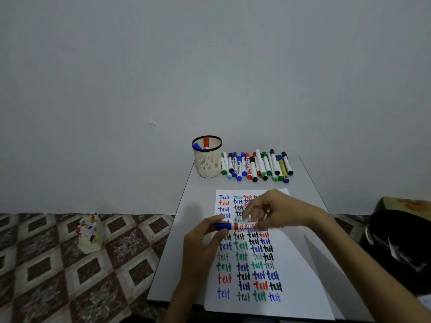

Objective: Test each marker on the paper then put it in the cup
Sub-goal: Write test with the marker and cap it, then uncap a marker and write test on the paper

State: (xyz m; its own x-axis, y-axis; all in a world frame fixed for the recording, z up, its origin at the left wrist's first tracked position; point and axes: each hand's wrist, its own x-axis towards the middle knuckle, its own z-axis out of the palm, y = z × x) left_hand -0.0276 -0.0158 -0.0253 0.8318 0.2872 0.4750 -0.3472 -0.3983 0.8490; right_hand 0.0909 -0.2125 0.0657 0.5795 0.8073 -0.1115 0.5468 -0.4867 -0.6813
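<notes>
A white sheet of paper (pixel 289 271) covered with several coloured "test" words lies on the small grey table (pixel 186 229). I hold a whiteboard marker (pixel 242 226) level above the paper. My left hand (pixel 200 248) grips its blue cap end. My right hand (pixel 277 210) pinches the white barrel with its red band. A cream mesh cup (pixel 207 159) at the table's far left holds a blue and a red marker. Beside it to the right lies a row of several capped markers (pixel 256 165).
On the patterned floor to the left stands a small cream box (pixel 89 234) full of markers. A dark bin or bag (pixel 401 248) sits right of the table. A plain wall rises behind the table.
</notes>
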